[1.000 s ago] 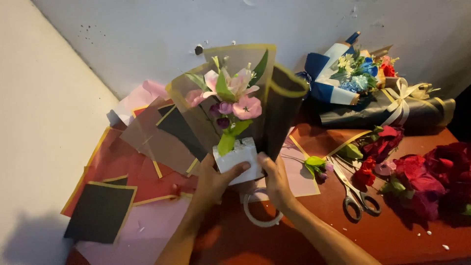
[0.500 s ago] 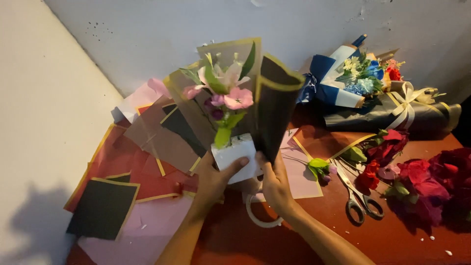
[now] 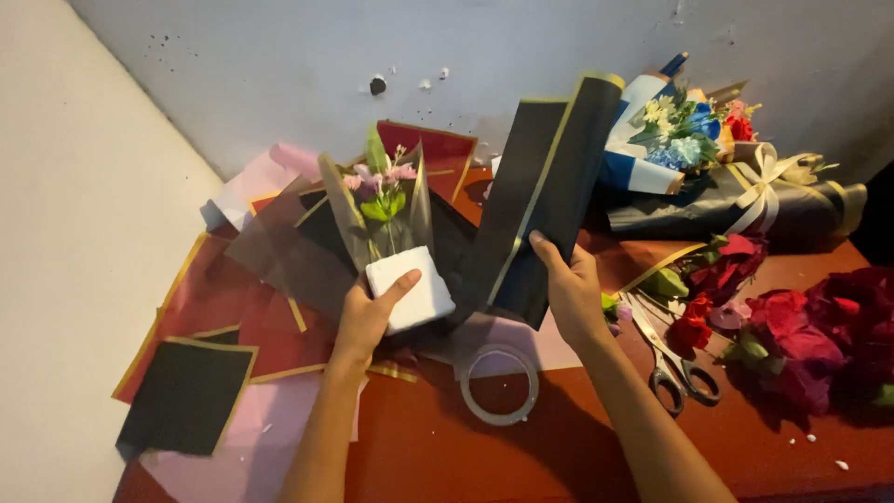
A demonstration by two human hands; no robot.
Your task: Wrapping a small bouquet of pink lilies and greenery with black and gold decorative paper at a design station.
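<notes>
My left hand (image 3: 368,315) grips a small bouquet by its white wrapped base (image 3: 410,289); pink flowers and green leaves (image 3: 380,191) stand up inside its sheer wrap, leaning away from me. My right hand (image 3: 570,284) holds a black wrapping sheet with a gold edge (image 3: 545,196), lifted upright and pulled off to the right of the bouquet. Both hands hover over a reddish-brown table (image 3: 559,456).
A tape roll (image 3: 500,383) lies just below the hands. Scissors (image 3: 675,368) and loose red flowers (image 3: 792,335) sit to the right. Finished bouquets (image 3: 708,158) lean at the back right. Red, pink and black paper sheets (image 3: 191,391) cover the left. A white wall stands behind.
The black sheet was around the bouquet; my right hand has drawn it away to the right. The bouquet has tipped lower in my left hand.
</notes>
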